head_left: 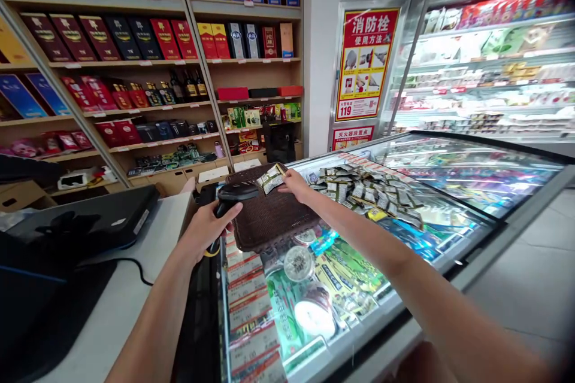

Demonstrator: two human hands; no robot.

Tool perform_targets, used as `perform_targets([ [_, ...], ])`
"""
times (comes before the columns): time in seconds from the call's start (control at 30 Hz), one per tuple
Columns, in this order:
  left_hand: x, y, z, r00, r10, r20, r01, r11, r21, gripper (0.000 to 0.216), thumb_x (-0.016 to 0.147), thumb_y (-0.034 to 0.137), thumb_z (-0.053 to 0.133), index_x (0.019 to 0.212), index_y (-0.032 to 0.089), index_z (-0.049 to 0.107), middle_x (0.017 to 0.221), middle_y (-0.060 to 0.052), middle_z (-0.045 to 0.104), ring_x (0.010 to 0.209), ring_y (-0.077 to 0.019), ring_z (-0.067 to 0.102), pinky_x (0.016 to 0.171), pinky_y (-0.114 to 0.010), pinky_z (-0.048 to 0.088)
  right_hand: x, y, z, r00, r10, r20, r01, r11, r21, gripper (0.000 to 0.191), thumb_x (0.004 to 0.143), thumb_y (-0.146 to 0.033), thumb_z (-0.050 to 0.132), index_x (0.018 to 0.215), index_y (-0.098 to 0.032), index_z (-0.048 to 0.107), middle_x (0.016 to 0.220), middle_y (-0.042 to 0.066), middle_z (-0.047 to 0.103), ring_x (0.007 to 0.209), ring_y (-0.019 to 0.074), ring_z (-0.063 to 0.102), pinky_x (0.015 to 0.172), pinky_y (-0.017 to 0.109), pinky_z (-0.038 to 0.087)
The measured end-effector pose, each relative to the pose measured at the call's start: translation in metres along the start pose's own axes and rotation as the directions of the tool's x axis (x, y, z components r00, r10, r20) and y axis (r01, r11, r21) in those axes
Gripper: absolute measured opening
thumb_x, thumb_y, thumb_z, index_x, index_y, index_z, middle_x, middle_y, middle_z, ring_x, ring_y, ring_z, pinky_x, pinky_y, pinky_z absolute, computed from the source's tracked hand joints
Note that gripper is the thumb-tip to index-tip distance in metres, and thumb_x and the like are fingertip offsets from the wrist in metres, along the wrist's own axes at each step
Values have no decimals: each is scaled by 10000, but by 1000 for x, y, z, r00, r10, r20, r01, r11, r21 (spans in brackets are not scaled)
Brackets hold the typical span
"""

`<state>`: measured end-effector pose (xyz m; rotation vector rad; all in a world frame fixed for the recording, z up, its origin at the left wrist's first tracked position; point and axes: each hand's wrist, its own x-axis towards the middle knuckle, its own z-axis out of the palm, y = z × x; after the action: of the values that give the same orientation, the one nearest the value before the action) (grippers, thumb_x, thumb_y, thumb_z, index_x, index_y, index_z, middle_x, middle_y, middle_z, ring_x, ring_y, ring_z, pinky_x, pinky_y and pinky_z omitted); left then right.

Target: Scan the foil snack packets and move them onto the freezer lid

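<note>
My left hand (207, 228) is wrapped round the grip of a black barcode scanner (237, 193), whose head points right. My right hand (294, 184) pinches a small green and white packet (271, 179) just in front of the scanner head. Both are held over a dark brown woven tray (269, 218) that rests on the glass lid of a chest freezer (453, 263). A heap of several similar small packets (359, 188) lies on the glass to the right of the tray.
A white counter (135, 287) with a black monitor or till (85, 224) and a cable lies at my left. Shelves of boxed bottles (148, 42) fill the back wall. An open chiller (485, 66) stands at the right, beside a red fire-hydrant notice (366, 63).
</note>
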<state>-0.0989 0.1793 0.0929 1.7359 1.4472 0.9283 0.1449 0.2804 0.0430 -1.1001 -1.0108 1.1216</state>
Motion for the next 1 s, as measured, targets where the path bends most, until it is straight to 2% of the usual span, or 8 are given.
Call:
perform_targets([
  [0.23, -40, 45, 40, 991, 123, 48, -125, 991, 41, 506, 726, 681, 669, 832, 188, 623, 523, 11, 630, 492, -155, 572, 458, -231, 395, -95, -10, -82, 1000, 9, -29, -8, 999, 53, 187, 931, -136, 460, 779, -215, 385, 611, -67, 564, 606, 115, 672, 697, 302, 603],
  [0.43, -64, 71, 74, 973, 198, 115, -218, 954, 207, 522, 745, 714, 617, 815, 197, 617, 522, 19, 641, 485, -167, 589, 463, -244, 400, -143, -18, -117, 996, 33, -84, -24, 994, 102, 183, 901, -167, 529, 794, -222, 391, 616, -59, 600, 592, 118, 668, 669, 295, 604],
  [0.63, -71, 80, 93, 958, 231, 170, -271, 921, 280, 551, 754, 713, 600, 904, 185, 653, 534, 15, 658, 524, -194, 628, 499, -259, 420, -160, -18, -138, 992, -4, -124, 25, 986, 167, 194, 870, -180, 572, 772, -222, 410, 571, -80, 534, 586, 119, 666, 653, 283, 618],
  [0.77, -71, 79, 100, 954, 223, 198, -278, 908, 313, 600, 763, 721, 570, 1001, 177, 659, 584, 1, 695, 591, -212, 659, 522, -262, 429, -157, -6, -156, 976, 41, -212, 7, 975, 221, 185, 871, -151, 569, 773, -220, 429, 594, -63, 541, 607, 126, 668, 679, 296, 622],
  [0.83, -70, 72, 103, 949, 201, 244, -281, 890, 360, 596, 777, 725, 539, 1000, 185, 652, 614, -5, 710, 624, -216, 675, 536, -260, 432, -150, 0, -171, 941, 70, -330, 11, 972, 236, 150, 880, -139, 553, 797, -213, 453, 626, -49, 556, 631, 129, 674, 690, 294, 616],
  [0.9, -69, 62, 107, 939, 172, 298, -291, 857, 424, 564, 789, 719, 514, 960, 198, 648, 630, -6, 713, 642, -220, 684, 551, -259, 430, -140, 2, -190, 878, 61, -475, 32, 982, 185, 82, 910, -144, 514, 849, -198, 498, 674, -28, 574, 675, 135, 683, 682, 278, 601],
  [0.97, -69, 49, 113, 930, 156, 334, -306, 832, 463, 516, 781, 696, 530, 905, 209, 651, 606, -3, 696, 633, -229, 681, 554, -264, 416, -129, 0, -212, 825, 4, -566, 61, 993, 96, 73, 949, -170, 480, 933, -174, 552, 757, 2, 601, 740, 141, 686, 687, 269, 586],
  [1.0, -69, 43, 117, 926, 154, 345, -313, 822, 475, 492, 776, 680, 541, 884, 213, 651, 588, -2, 683, 628, -236, 678, 556, -268, 407, -124, -3, -222, 817, -37, -575, 80, 996, 50, 101, 966, -197, 485, 989, -160, 575, 825, 20, 621, 783, 145, 682, 702, 279, 581],
])
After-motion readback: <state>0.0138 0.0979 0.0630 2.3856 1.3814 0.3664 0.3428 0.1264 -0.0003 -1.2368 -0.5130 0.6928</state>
